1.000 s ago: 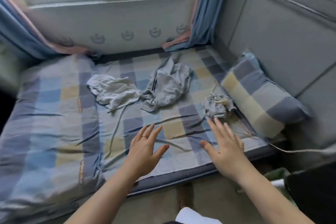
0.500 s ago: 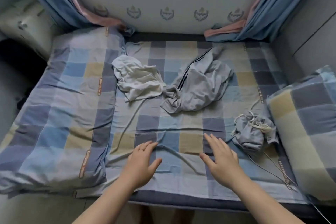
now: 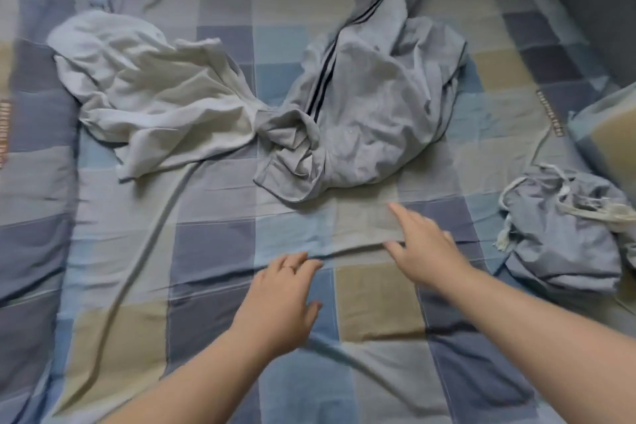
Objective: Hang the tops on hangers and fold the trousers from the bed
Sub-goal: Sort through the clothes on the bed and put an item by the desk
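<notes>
Lying crumpled on the checked bed (image 3: 213, 251) are three garments. A white garment (image 3: 151, 93) sits at ten o'clock. A striped grey garment (image 3: 371, 107) sits at twelve, its edge touching the white one. A smaller grey-blue bundle (image 3: 564, 241) with a pale drawstring (image 3: 503, 234) sits at three o'clock, well apart from the other two and near the one pillow (image 3: 612, 124).

Which are tops and which trousers I cannot say for sure; the side stripes and the drawstring suggest legwear. All three look thin, light and limp, so none will keep its shape. Each probably wants lifting by a waistband, hem or shoulder seam and shaking out, not grabbing mid-heap. The striped garment's bunched near edge looks a fair place to take hold. The drawstring may trail or snag.

Both hands are near six o'clock and hold nothing. The left hand (image 3: 278, 299) has loosely spread fingers low over the sheet. The right hand (image 3: 423, 248) has fingers stretched toward the striped garment, near it but apart. No hangers are in view.
</notes>
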The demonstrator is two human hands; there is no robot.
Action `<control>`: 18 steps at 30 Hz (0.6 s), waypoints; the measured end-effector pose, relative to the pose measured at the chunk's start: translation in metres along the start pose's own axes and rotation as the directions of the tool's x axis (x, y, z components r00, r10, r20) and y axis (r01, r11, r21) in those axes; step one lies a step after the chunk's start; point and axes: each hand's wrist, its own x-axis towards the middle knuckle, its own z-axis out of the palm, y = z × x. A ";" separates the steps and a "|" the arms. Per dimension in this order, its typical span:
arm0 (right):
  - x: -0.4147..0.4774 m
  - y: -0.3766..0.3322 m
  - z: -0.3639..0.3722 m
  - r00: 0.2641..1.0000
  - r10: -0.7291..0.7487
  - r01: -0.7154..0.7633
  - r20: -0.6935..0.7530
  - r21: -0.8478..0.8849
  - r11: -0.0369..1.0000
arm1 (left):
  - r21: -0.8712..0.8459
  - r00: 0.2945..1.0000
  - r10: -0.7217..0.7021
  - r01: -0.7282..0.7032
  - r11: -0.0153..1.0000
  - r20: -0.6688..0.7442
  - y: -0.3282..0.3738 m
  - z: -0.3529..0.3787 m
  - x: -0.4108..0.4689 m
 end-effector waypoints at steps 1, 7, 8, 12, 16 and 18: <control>0.027 0.007 0.008 1.000 0.024 -0.024 -0.021 -0.003 1.000 | 0.025 0.999 0.035 -0.034 0.999 -0.014 0.000 0.010 0.028; 0.171 0.050 0.029 0.975 0.057 -0.064 -0.214 -0.027 0.998 | 0.251 0.932 0.205 -0.131 0.959 -0.299 0.018 0.038 0.210; 0.188 0.057 0.031 0.970 0.058 -0.065 -0.235 -0.022 0.998 | 0.237 0.920 0.182 -0.101 0.966 -0.348 0.020 0.040 0.234; 0.237 0.085 0.042 0.970 0.016 -0.015 -0.243 0.003 1.000 | 0.120 0.895 0.050 0.004 0.993 -0.443 0.022 0.051 0.302; 0.251 0.091 0.044 0.968 0.000 -0.013 -0.250 -0.049 0.999 | -0.156 0.839 -0.168 0.100 0.983 -0.518 0.030 0.049 0.317; 0.245 0.087 0.038 0.974 0.017 -0.027 -0.225 -0.041 0.999 | -0.260 0.869 -0.222 0.113 0.959 -0.443 0.033 0.038 0.309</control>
